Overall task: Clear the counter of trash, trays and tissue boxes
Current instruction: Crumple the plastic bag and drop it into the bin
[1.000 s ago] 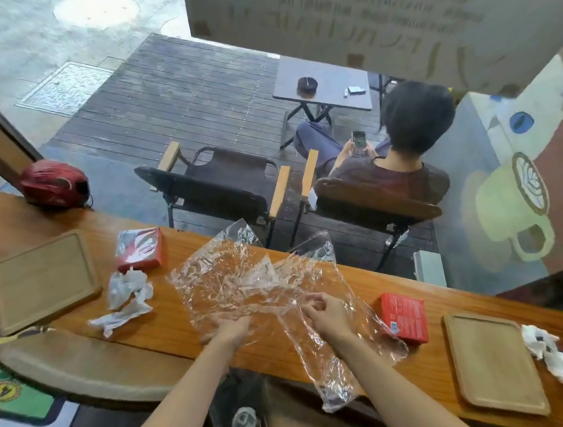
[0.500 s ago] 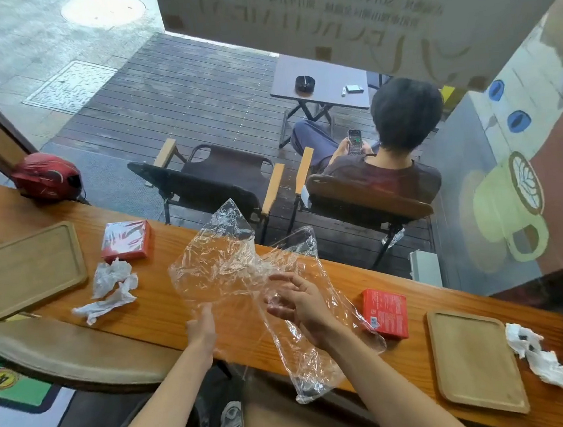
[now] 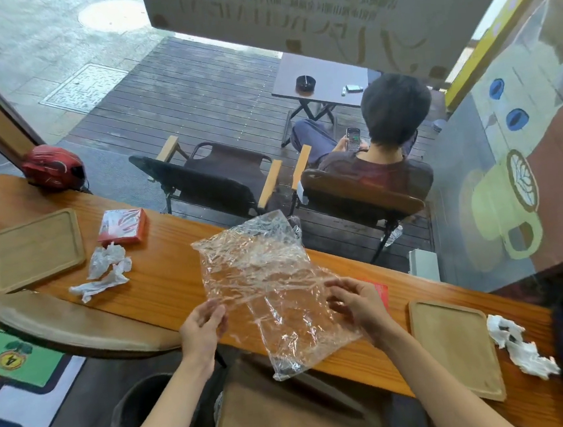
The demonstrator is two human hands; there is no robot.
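Observation:
A clear crumpled plastic bag [image 3: 262,277] is held up over the wooden counter [image 3: 162,276]. My left hand [image 3: 203,326] pinches its left edge and my right hand [image 3: 359,300] grips its right edge. On the left lie a wooden tray [image 3: 36,249], a red tissue box [image 3: 122,227] and crumpled white tissue [image 3: 105,270]. On the right, a second red tissue box [image 3: 380,293] is mostly hidden behind my right hand, beside another wooden tray [image 3: 456,348] and more crumpled tissue [image 3: 518,350].
A red helmet [image 3: 52,168] sits at the counter's far left end. Wooden stool seats [image 3: 74,328] [image 3: 292,415] stand below the near edge. A dark bin [image 3: 139,409] is on the floor. Beyond the glass a person sits on a chair [image 3: 361,202].
The bag has been spread flatter and lifted between both hands. My right hand moved right to its right edge, and my left hand closed on its left edge.

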